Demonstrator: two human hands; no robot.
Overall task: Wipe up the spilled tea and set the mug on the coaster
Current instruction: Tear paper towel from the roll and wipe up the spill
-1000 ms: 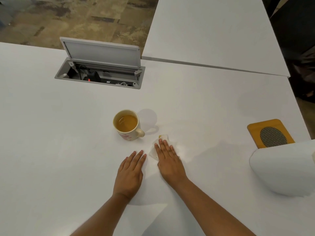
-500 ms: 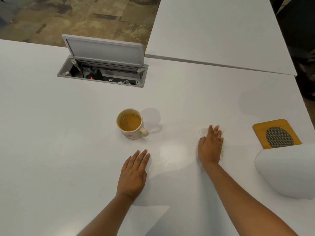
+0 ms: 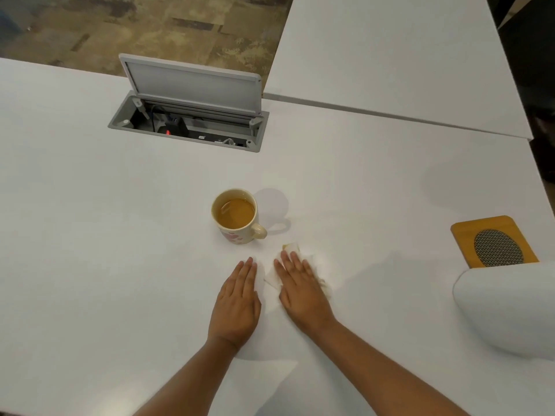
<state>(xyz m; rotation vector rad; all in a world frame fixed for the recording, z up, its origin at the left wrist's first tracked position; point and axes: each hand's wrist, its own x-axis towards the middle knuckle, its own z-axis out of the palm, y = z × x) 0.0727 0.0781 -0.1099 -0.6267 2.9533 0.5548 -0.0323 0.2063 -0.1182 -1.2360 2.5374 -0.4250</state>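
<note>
Pressing flat on a white tissue (image 3: 303,259), the right hand (image 3: 301,291) keeps its fingers straight and spread; nothing is gripped, the palm simply pins the paper to the table (image 3: 90,250), presumably so the sheet drags across the wet patch without bunching.

Item 1, tissue: just right of and nearer the person than the mug (image 3: 235,216). A tea-stained corner pokes out beyond the fingertips, and a brownish, damp edge shows at the hand's right side. Judgement: wiping is under way, not finished.

Item 2, mug: cream, pink pattern on its side, handle turned toward the tissue, tea well up the inside. It stands upright on the bare table, apart from both hands. Not yet on the coaster.

Item 3, left hand (image 3: 237,301): nearer the person than the mug, flat on the table, fingers straight and together, holding nothing. Likely a brace while the other hand wipes.

Item 4, coaster (image 3: 492,241): far right of the mug, amber with a dark mesh oval, vacant, partly overlapped at its near edge by a white rounded object (image 3: 510,310).

Item 5, cable box (image 3: 187,123): beyond the mug, lid raised, cables inside.

Risk: the full mug sits close to the wiping stroke.
</note>
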